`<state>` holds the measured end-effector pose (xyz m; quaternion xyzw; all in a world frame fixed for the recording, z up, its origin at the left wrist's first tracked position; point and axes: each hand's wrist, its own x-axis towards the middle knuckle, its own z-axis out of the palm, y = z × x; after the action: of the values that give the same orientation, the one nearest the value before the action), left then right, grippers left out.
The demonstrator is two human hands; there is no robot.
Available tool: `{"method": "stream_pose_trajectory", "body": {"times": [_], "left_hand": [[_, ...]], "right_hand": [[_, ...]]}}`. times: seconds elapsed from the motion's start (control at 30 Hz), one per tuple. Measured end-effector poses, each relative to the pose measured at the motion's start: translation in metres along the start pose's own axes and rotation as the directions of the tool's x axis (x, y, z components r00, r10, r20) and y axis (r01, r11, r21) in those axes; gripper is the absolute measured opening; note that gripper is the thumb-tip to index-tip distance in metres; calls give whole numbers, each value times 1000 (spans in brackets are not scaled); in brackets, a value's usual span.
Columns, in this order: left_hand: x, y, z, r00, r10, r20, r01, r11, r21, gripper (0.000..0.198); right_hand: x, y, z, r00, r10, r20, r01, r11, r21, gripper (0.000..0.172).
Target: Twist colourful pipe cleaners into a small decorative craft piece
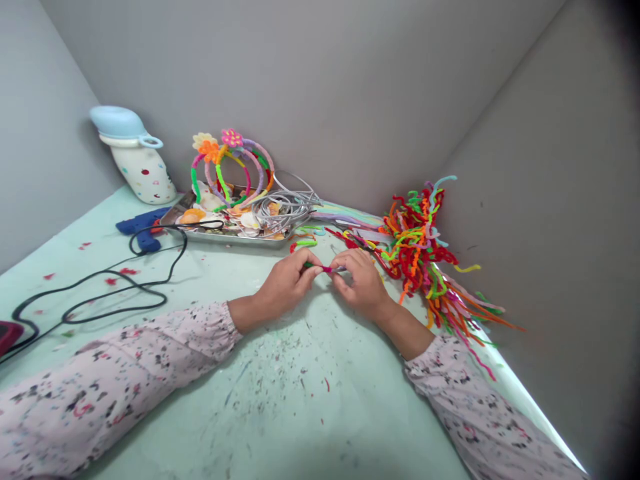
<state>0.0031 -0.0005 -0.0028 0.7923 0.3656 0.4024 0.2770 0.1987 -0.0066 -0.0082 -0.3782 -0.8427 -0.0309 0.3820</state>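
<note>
The left hand and the right hand are closed and pinch a short green-and-pink pipe cleaner at the frame centre. At upper centre, finished flower headbands lean on a metal tray; many loose pipe cleaners remain at right. The pale green worktop is open below the hands.

The left hand and the right hand pinch a short red and green pipe cleaner between them, above a pale green table. A big messy pile of bright pipe cleaners lies near the right hand. Farther off sits a metal tray holding shells and gray wire. A blue glue gun lies beside it, with a black cord.
</note>
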Motion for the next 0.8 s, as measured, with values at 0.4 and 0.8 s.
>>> {"method": "stream_pose_trajectory", "body": {"times": [0.4,0.8], "left_hand": [[0,2,-1,1000,-18,1,18,999,-31,11],[0,2,0,1000,1,-2,-1,1000,-25,13]], "right_hand": [[-1,2,-1,995,-83,-57,76,990,-117,5],[1,-3,-1,995,23,-100,-12,994,109,5]]}}
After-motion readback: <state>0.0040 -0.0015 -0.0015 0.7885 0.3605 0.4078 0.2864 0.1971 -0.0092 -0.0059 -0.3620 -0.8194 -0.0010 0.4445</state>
